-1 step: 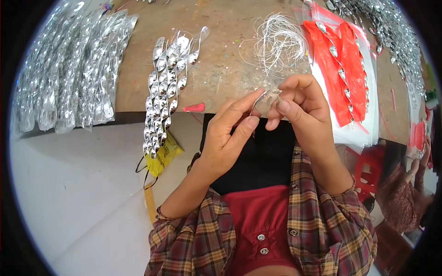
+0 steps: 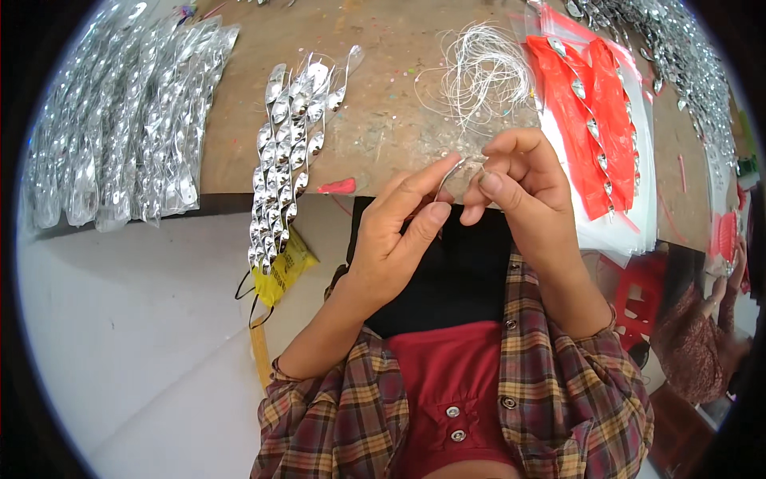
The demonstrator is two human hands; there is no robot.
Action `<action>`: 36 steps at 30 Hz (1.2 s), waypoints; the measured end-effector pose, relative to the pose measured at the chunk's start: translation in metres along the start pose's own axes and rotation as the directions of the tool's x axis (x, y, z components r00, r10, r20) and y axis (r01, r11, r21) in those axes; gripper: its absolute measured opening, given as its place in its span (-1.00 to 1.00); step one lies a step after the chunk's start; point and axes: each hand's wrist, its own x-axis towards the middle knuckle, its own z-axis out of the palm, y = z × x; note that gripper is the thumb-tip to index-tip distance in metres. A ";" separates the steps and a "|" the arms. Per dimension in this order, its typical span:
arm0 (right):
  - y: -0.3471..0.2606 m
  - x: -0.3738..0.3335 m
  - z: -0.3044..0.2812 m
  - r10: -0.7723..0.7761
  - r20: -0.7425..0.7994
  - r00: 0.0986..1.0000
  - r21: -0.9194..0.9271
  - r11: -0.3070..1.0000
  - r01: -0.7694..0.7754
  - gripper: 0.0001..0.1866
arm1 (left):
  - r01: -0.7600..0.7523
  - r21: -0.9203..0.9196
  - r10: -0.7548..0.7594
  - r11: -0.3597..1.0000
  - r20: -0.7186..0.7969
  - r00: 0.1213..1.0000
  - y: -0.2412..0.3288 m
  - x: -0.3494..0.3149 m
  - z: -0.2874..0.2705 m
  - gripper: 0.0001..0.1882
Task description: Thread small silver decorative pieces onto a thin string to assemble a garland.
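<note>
My left hand [image 2: 396, 233] pinches a thin, curved silver piece [image 2: 447, 177] between thumb and fingers, over the near edge of the table. Just to its right, my right hand [image 2: 531, 188] has thumb and index finger pressed together on what looks like the end of a fine pale thread [image 2: 481, 164]. The fingertips of both hands are close but apart. Beyond them lies a loose tangle of white string [image 2: 485, 76]. Several twisted silver spiral strips [image 2: 283, 152] lie left of my hands, their lower ends hanging over the table edge.
Clear-bagged silver spirals [image 2: 120, 120] cover the left of the brown table [image 2: 383, 32]. At right, red plastic [image 2: 586, 120] with spiral strips lies on white bags [image 2: 586, 231]. More silver spirals [image 2: 686, 64] are piled far right. A yellow bag [image 2: 283, 267] hangs below the edge. Another person's arm [image 2: 722, 295] shows at right.
</note>
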 end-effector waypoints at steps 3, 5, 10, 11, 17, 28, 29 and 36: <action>0.002 0.000 0.000 0.051 0.002 0.999 0.053 0.997 -0.051 -0.73 | -0.015 -0.016 0.015 1.000 0.013 1.000 -0.003 0.001 -0.001 -0.59; 0.002 0.000 0.000 0.090 0.006 0.996 0.089 0.992 -0.090 -0.72 | -0.024 -0.022 0.024 0.999 0.020 1.000 -0.002 0.000 -0.001 -0.60; 0.012 0.005 -0.003 0.216 0.082 0.973 0.148 0.963 -0.226 -0.67 | 0.239 -0.179 -0.230 0.954 0.069 0.971 0.013 0.002 -0.010 -0.68; 0.012 0.006 -0.004 0.221 0.084 0.972 0.148 0.961 -0.232 -0.67 | 0.242 -0.180 -0.234 0.953 0.066 0.970 0.016 0.004 -0.010 -0.68; 0.016 0.007 -0.006 0.352 0.187 0.917 0.073 0.926 -0.370 -0.63 | 0.322 -0.394 -0.320 0.861 0.074 0.945 0.016 0.007 -0.011 -0.77; 0.016 0.003 -0.009 0.323 0.157 0.933 0.052 0.941 -0.334 -0.73 | 0.314 -0.286 -0.330 0.905 -0.006 0.944 0.014 0.002 -0.018 -0.82; 0.016 0.003 -0.010 0.322 0.157 0.934 0.052 0.941 -0.334 -0.73 | 0.311 -0.294 -0.330 0.904 -0.017 0.944 0.016 0.002 -0.017 -0.82; 0.022 0.002 -0.009 0.350 0.211 0.913 0.092 0.923 -0.375 -0.75 | 0.295 -0.345 -0.299 0.891 0.041 0.953 0.009 0.001 -0.010 -0.81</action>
